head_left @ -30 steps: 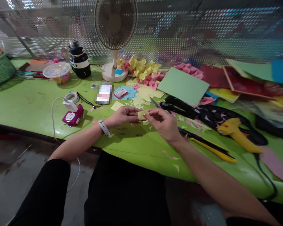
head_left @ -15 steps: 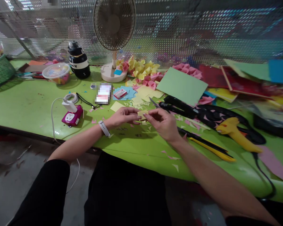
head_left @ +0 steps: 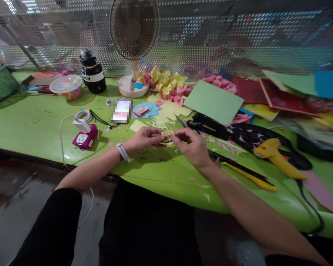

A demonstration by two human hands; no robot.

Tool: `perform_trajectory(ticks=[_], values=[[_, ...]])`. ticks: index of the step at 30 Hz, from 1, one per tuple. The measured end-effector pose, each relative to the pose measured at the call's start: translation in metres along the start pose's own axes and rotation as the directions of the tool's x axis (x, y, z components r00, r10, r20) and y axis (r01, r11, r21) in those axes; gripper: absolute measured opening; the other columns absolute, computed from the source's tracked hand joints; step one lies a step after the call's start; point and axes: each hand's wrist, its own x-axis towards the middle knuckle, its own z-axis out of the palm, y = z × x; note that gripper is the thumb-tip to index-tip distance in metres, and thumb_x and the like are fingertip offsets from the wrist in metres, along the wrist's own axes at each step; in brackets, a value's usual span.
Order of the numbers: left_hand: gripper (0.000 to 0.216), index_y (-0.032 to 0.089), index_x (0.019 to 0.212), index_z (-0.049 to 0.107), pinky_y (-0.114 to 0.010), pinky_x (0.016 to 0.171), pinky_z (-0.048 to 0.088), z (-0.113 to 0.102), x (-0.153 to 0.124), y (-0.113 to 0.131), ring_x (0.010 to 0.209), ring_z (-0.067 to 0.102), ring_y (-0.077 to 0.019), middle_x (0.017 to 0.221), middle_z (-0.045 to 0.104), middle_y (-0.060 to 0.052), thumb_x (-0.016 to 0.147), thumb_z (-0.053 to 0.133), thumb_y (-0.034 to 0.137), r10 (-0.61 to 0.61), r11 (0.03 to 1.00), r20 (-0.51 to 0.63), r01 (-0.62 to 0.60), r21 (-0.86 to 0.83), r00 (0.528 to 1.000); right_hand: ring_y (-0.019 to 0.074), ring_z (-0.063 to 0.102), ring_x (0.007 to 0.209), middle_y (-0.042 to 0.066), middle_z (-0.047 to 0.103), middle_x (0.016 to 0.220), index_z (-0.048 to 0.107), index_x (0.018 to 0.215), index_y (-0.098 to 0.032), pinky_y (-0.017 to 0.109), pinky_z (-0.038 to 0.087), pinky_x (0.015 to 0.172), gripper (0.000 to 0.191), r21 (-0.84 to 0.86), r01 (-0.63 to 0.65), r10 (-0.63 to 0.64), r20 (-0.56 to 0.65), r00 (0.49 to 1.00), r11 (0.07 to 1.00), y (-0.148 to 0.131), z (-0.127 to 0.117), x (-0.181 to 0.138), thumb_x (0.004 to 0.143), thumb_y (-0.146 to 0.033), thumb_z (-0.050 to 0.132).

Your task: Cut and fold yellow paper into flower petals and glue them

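Note:
A small piece of pale yellow paper (head_left: 167, 133) is pinched between my two hands, just above the green tabletop. My left hand (head_left: 145, 137) holds its left end, and my right hand (head_left: 191, 144) grips the right end between thumb and fingers. Under and around the hands lie small paper scraps. Behind them are a pale yellow paper square (head_left: 138, 125), a pile of yellow paper pieces (head_left: 170, 111) and blue paper squares (head_left: 154, 109) with a small red and white box (head_left: 141, 111) on top. Scissors (head_left: 208, 125) lie right beside my right hand.
Rightward lie a yellow glue gun (head_left: 277, 157), a yellow and black cutter (head_left: 246, 175) and a green paper sheet (head_left: 214, 101). Folded paper flowers (head_left: 166, 82) sit behind, near a fan (head_left: 133, 85). Leftward are a phone (head_left: 122, 111), a purple socket block (head_left: 85, 137) and a black bottle (head_left: 93, 74).
Both hands keep nearly the same place and the same pinch on the yellow paper. Only a slight shift of the camera view shows.

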Motion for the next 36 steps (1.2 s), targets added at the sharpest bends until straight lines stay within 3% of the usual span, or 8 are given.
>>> perform_trajectory(ticks=[6,10,14,16,21,25,31,36], values=[[0.03,0.008,0.103,0.068,-0.022,0.067,0.056,-0.001,0.001,-0.001,0.076,0.074,-0.0127,0.09,0.077,-0.008,0.082,0.08,0.025,-0.002,1.0,0.012,0.002,0.009,1.0,0.0181,0.067,0.073,0.004,0.072,0.083,0.067,0.086,-0.022,0.036,0.058,0.071,0.02,0.001,-0.045,0.045,0.006,0.999,0.999,-0.003,0.001,0.0,0.086,-0.041,0.072],[0.035,0.007,0.11,0.067,-0.025,0.069,0.058,-0.002,-0.001,0.002,0.075,0.075,-0.0137,0.088,0.077,-0.009,0.082,0.08,0.023,-0.007,1.0,-0.004,0.007,0.002,1.0,0.0167,0.062,0.068,0.002,0.066,0.079,0.059,0.087,-0.023,0.032,0.053,0.062,0.035,0.081,-0.189,0.191,-0.01,0.982,0.979,-0.004,-0.003,0.002,0.08,-0.052,0.077],[0.049,0.008,0.123,0.065,-0.026,0.073,0.059,0.0,-0.003,0.005,0.072,0.074,-0.0126,0.085,0.076,-0.007,0.08,0.082,0.02,-0.047,0.999,0.016,0.047,-0.011,0.999,0.0143,0.056,0.061,-0.001,0.058,0.07,0.055,0.082,-0.022,0.029,0.044,0.056,0.04,0.104,-0.29,0.274,0.147,0.95,0.951,-0.003,-0.007,0.005,0.086,-0.06,0.068],[0.053,0.008,0.125,0.065,-0.026,0.075,0.06,0.0,-0.003,0.006,0.072,0.073,-0.0118,0.083,0.076,-0.005,0.077,0.084,0.019,-0.068,0.997,0.039,0.069,-0.026,0.997,0.0134,0.051,0.058,-0.002,0.053,0.067,0.054,0.079,-0.022,0.029,0.04,0.054,0.041,0.05,-0.251,0.236,0.202,0.951,0.967,-0.003,-0.007,0.005,0.09,-0.06,0.063],[0.053,0.01,0.121,0.066,-0.028,0.079,0.06,0.0,-0.005,0.009,0.078,0.075,-0.0139,0.086,0.077,-0.008,0.075,0.086,0.023,-0.118,0.993,0.08,0.119,-0.011,0.99,0.0134,0.044,0.058,-0.002,0.048,0.065,0.052,0.075,-0.022,0.03,0.034,0.055,0.037,-0.1,0.046,-0.028,0.172,0.985,0.994,-0.005,-0.003,0.003,0.097,-0.052,0.056],[0.04,0.009,0.102,0.069,-0.024,0.07,0.06,0.0,-0.006,0.011,0.08,0.076,-0.0159,0.091,0.077,-0.011,0.075,0.087,0.032,-0.145,0.986,0.102,0.135,0.102,0.984,0.0137,0.045,0.058,-0.002,0.049,0.066,0.05,0.075,-0.022,0.03,0.035,0.056,0.034,-0.128,0.143,-0.12,0.175,0.977,0.981,-0.005,0.0,0.002,0.099,-0.047,0.054],[0.036,0.007,0.089,0.069,-0.025,0.069,0.062,0.001,-0.007,0.01,0.076,0.076,-0.0152,0.092,0.077,-0.014,0.081,0.08,0.04,-0.159,0.973,0.255,0.108,0.202,0.954,0.0148,0.047,0.062,0.0,0.052,0.069,0.051,0.074,-0.023,0.031,0.037,0.06,0.039,-0.13,0.15,-0.129,0.16,0.979,0.98,-0.009,0.002,0.0,0.097,-0.054,0.055],[0.028,0.008,0.088,0.068,-0.028,0.075,0.063,0.002,-0.01,0.014,0.076,0.076,-0.0152,0.086,0.077,-0.013,0.084,0.078,0.034,-0.113,0.981,0.249,0.068,0.184,0.962,0.0143,0.045,0.056,-0.001,0.052,0.063,0.051,0.072,-0.023,0.031,0.035,0.055,0.049,-0.126,-0.014,0.04,0.205,0.978,0.992,-0.015,-0.001,0.001,0.091,-0.069,0.054]])
